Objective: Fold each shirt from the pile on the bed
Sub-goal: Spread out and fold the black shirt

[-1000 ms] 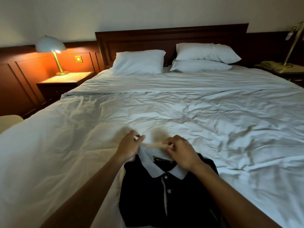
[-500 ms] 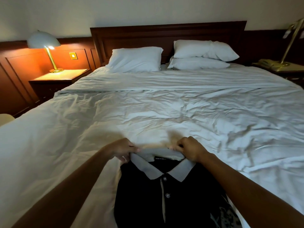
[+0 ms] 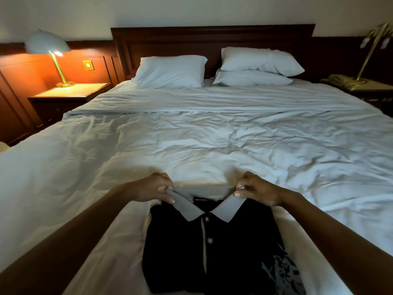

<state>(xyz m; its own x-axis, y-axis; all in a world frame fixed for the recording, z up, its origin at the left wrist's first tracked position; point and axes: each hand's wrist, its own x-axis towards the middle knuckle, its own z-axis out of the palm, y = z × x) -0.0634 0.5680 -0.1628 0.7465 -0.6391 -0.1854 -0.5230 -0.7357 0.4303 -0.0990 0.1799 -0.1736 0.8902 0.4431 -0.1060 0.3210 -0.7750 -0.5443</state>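
Lettering in view. A small dark label (image 3: pixel 205 200) sits inside the neck of the black shirt (image 3: pixel 212 252), just below the back fold of the grey collar (image 3: pixel 204 190). It carries one line of tiny pale capitals. The line appears to begin "MADE IN"; the remainder is too small to read. A pale mottled print (image 3: pixel 284 271) lies on the shirt's lower front, toward the right edge of the view and cut by the frame; whether it includes letters cannot be told. No other writing, number or brand is legible.
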